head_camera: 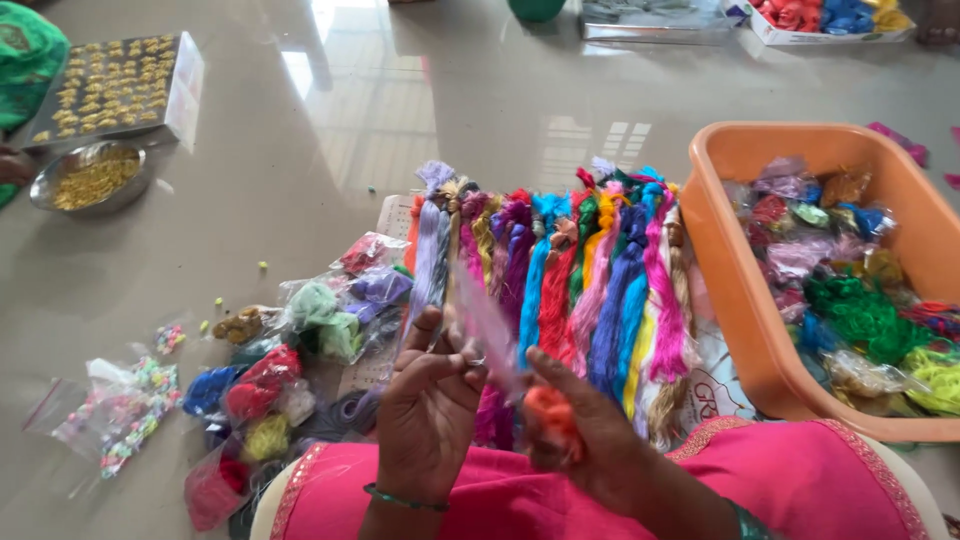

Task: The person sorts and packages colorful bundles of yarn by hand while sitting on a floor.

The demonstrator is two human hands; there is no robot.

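The left hand [428,405] was raised above the pink lap [500,495], fingers curled in narrowly, its fingertips pinching the near edge of a small clear bag [487,325] that stood up between the two hands. The right hand [590,440] was closed around an orange thread bundle [550,412], with its forefinger reaching up to touch the same bag. Just beyond the hands, a row of coloured skeins [560,270] lay side by side on the floor [300,120], running from lilac on the left through purple, blue, red, green and pink to tan on the right. To the right of the skeins stood an orange tub [740,330] filled with bagged threads in many colours. Left of the hands lay a loose heap of thread packets [290,360], green, purple, red, blue and yellow, and further left a bag of beads [125,410]. At the far left sat a steel bowl [90,180] of golden pieces, and just behind it a tray [120,85] set with rows of the same golden pieces. Another person's hand [12,165] showed at the left edge beside the bowl. At the far right, a box [830,22] held more bright threads.
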